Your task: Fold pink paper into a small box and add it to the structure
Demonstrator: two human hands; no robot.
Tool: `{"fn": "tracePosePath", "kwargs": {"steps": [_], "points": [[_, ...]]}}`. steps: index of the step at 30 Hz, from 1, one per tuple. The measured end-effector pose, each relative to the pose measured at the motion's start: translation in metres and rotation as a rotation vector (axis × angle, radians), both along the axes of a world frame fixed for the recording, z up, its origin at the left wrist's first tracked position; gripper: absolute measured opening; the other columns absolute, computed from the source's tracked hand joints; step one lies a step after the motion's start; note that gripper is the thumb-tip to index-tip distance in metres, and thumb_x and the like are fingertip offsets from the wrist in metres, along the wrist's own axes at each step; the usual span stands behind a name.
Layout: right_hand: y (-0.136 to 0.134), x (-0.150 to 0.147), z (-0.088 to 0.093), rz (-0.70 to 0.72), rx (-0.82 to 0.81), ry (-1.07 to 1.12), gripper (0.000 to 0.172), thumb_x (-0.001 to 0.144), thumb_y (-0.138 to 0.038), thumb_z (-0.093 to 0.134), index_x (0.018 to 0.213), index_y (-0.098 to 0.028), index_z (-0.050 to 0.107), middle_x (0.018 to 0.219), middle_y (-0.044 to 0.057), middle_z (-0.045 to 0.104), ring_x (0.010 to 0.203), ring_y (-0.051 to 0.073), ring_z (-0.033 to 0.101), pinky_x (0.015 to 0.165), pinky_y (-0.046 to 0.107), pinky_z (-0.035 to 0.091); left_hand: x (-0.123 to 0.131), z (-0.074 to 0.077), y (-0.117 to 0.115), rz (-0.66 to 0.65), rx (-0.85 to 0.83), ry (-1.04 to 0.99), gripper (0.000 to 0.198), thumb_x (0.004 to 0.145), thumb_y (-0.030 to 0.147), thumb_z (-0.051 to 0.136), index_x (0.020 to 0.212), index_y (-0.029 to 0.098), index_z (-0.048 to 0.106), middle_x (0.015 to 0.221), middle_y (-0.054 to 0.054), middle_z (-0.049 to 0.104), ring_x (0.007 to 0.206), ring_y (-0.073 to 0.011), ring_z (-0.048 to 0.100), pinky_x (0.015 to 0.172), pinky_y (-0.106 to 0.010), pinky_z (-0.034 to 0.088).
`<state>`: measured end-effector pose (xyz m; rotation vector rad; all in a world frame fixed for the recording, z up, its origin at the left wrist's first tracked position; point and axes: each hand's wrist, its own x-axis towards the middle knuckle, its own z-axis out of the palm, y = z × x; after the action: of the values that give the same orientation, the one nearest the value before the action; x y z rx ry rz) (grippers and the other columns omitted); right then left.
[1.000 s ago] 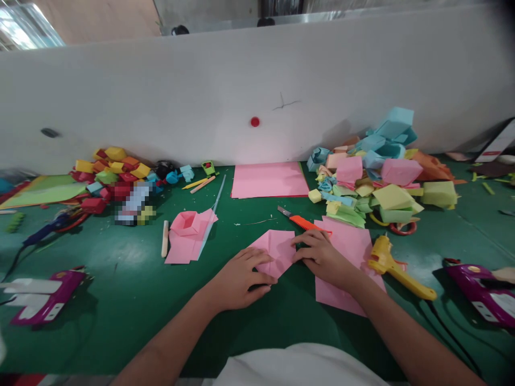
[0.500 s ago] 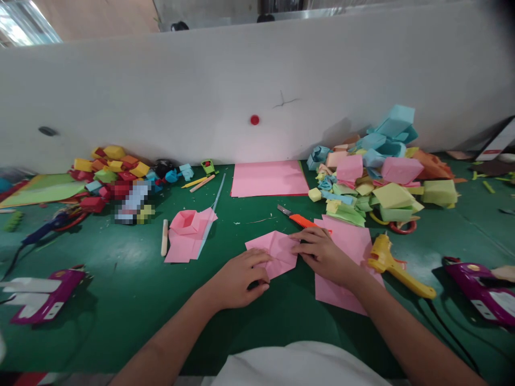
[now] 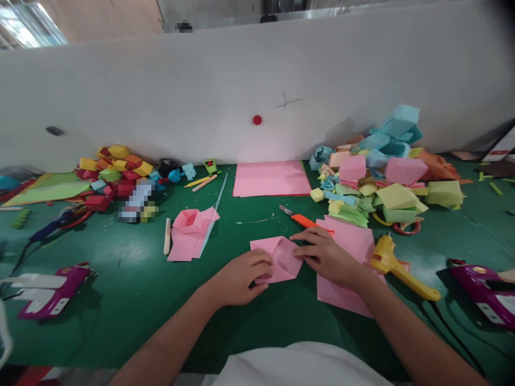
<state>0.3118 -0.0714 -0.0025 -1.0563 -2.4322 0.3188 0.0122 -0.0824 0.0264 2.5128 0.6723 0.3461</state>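
Observation:
A folded piece of pink paper (image 3: 282,257) lies on the green table in front of me, creases running across its middle. My left hand (image 3: 245,276) holds its left side, fingers bent over the edge and thumb below. At the right corner, my right hand (image 3: 328,252) grips the paper with its fingertips; the thumb is hidden. Under the right hand and forearm lie flat pink sheets (image 3: 341,289). An orange box cutter (image 3: 303,220) with its blade out rests just beyond the right hand.
A folded pink paper box (image 3: 187,222) sits on pink sheets at left. Pink paper (image 3: 271,179) is stacked by the white partition (image 3: 201,96). Coloured paper shapes (image 3: 398,182) are heaped at right, near a yellow glue gun (image 3: 404,273). Purple power strips (image 3: 56,292) stand at both sides.
The pink paper has turned slightly and opened a little along its middle crease. My left fingers have curled more over its left edge. My right hand has barely moved.

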Motion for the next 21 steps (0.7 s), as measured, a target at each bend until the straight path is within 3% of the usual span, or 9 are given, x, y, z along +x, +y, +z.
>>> {"fn": "tracePosePath", "kwargs": {"steps": [10, 16, 21], "points": [[-0.0037, 0.0027, 0.0095, 0.041, -0.058, -0.019, 0.047, 0.08, -0.001, 0.053, 0.11, -0.031, 0.076, 0.134, 0.004, 0.065, 0.126, 0.028, 0.052, 0.11, 0.054, 0.041, 0.0007, 0.0042, -0.0014, -0.001, 0.064, -0.041, 0.028, 0.083, 0.004, 0.051, 0.104, 0.02, 0.06, 0.12, -0.01, 0.062, 0.12, -0.0238, 0.056, 0.109, -0.04, 0.045], [-0.0039, 0.0057, 0.0046, 0.033, -0.085, -0.072, 0.064, 0.072, 0.002, 0.051, 0.119, -0.035, 0.073, 0.144, 0.002, 0.058, 0.135, 0.03, 0.045, 0.111, 0.058, 0.039, -0.0017, 0.0008, -0.0036, 0.113, 0.024, -0.008, 0.049, 0.084, 0.003, 0.046, 0.129, 0.02, 0.052, 0.127, -0.011, 0.062, 0.124, -0.0244, 0.056, 0.11, -0.041, 0.047], [-0.0056, 0.0022, 0.0056, 0.03, -0.096, -0.091, 0.06, 0.07, 0.004, 0.049, 0.113, -0.031, 0.072, 0.152, 0.001, 0.05, 0.14, 0.031, 0.037, 0.111, 0.058, 0.039, -0.0022, 0.0003, -0.0033, 0.097, 0.025, -0.004, 0.052, 0.083, 0.002, 0.044, 0.131, 0.021, 0.051, 0.129, -0.01, 0.062, 0.123, -0.0237, 0.056, 0.108, -0.041, 0.048]]}}
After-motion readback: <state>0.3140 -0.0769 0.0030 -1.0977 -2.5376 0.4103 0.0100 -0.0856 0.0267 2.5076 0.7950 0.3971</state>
